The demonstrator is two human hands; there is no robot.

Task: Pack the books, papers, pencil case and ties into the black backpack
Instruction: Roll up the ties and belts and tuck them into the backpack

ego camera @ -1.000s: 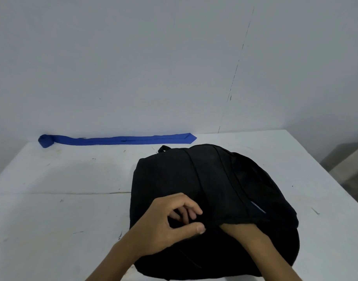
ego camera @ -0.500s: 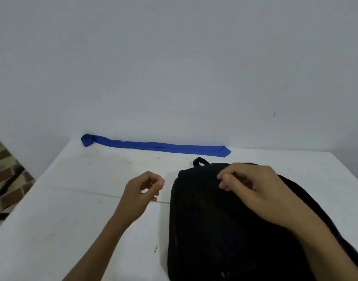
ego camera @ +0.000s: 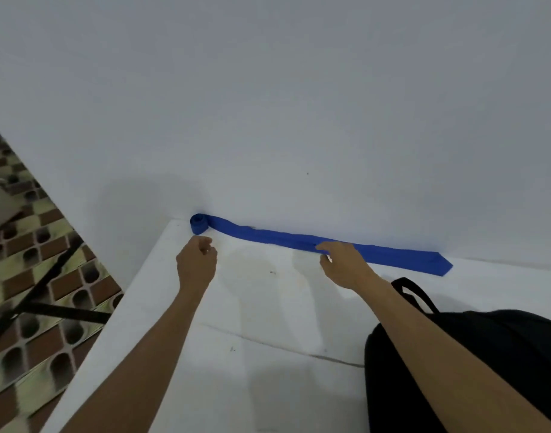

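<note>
Blue tie [ego camera: 393, 256], one; black backpack [ego camera: 517, 339], one; white table [ego camera: 268, 385], one.

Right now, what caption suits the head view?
Right hand touches the blue tie at mid-length, left hand hovers near its rolled end, black backpack nearby on the white table.
</note>
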